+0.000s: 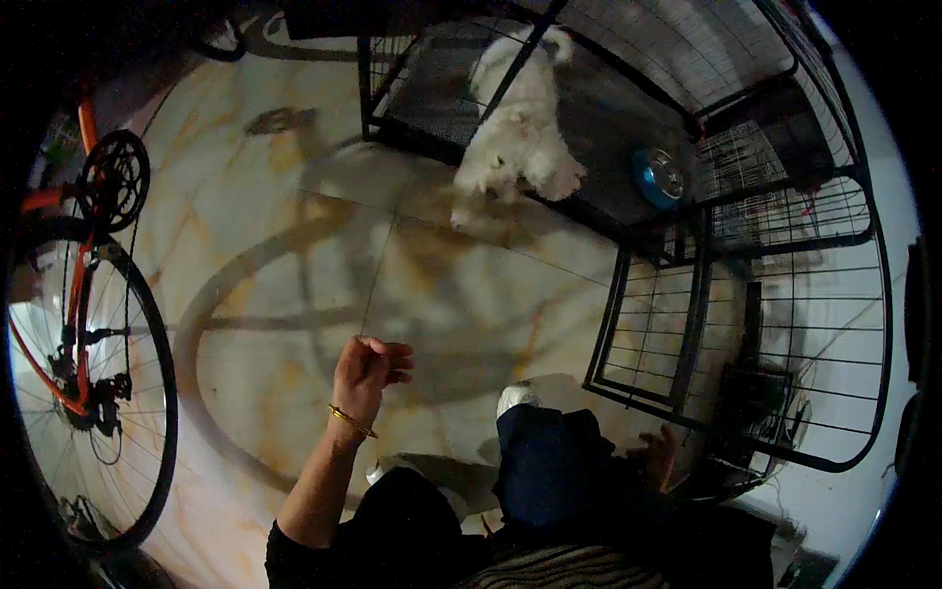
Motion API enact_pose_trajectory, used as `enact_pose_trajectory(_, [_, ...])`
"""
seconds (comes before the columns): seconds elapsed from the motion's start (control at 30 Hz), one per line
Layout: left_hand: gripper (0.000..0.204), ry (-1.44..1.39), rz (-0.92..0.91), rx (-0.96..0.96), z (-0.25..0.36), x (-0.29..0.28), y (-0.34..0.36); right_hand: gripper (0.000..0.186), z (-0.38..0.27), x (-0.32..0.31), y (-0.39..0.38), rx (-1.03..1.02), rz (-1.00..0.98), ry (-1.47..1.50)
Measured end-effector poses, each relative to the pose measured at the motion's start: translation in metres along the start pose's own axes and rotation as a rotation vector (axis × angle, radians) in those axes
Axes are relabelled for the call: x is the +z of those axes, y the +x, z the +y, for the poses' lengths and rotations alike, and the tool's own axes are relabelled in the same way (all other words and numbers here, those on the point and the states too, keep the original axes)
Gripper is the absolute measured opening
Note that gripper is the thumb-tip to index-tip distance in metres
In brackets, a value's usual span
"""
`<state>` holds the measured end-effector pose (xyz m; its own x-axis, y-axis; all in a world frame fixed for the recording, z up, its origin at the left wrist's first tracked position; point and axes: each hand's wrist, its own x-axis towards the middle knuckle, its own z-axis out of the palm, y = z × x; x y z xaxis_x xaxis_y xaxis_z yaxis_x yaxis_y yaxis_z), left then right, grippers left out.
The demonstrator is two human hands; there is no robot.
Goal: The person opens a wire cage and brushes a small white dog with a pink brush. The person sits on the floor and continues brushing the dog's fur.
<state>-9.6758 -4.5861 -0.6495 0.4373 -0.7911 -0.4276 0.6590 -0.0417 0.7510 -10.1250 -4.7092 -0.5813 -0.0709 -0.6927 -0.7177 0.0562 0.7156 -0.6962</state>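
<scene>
My left hand (371,371) is raised over the tiled floor in front of my knees, a gold bangle (351,422) round its wrist. Its fingers are curled in, with nothing seen in them. My right hand (659,457) is in shadow beside my right knee, close to the cage door; its dim fingers look apart and hold nothing visible. Ahead, a fluffy white dog (515,128) stands at the opening of a black wire cage (785,191), its front end over the lower edge and its rear on the cage's dark floor. Neither hand touches the dog.
A blue bowl (659,179) with a metal inside stands in the cage. The wire cage door (653,329) swings out at the right. An orange bicycle (83,324) stands along the left. My white shoe (517,397) rests on the marbled floor tiles (451,294).
</scene>
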Motion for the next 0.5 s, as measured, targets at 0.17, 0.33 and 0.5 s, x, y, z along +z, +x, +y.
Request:
enact_pose_trajectory(0.17, [0.010, 0.020, 0.145, 0.034, -0.005, -0.034, -0.008, 0.033, 0.055, -0.020, 0.053, -0.012, 0.066, -0.349])
enact_pose_trajectory(0.33, [0.017, -0.029, 0.315, 0.111, -0.004, -0.064, -0.012, 0.029, 0.022, 0.020, 0.106, -0.850, -0.212, -1.095])
enact_pose_trajectory(0.5, [0.026, 0.069, 0.464, 0.068, 0.007, -0.102, -0.043, 0.016, -0.044, 0.277, 0.070, -1.161, -0.632, -1.214])
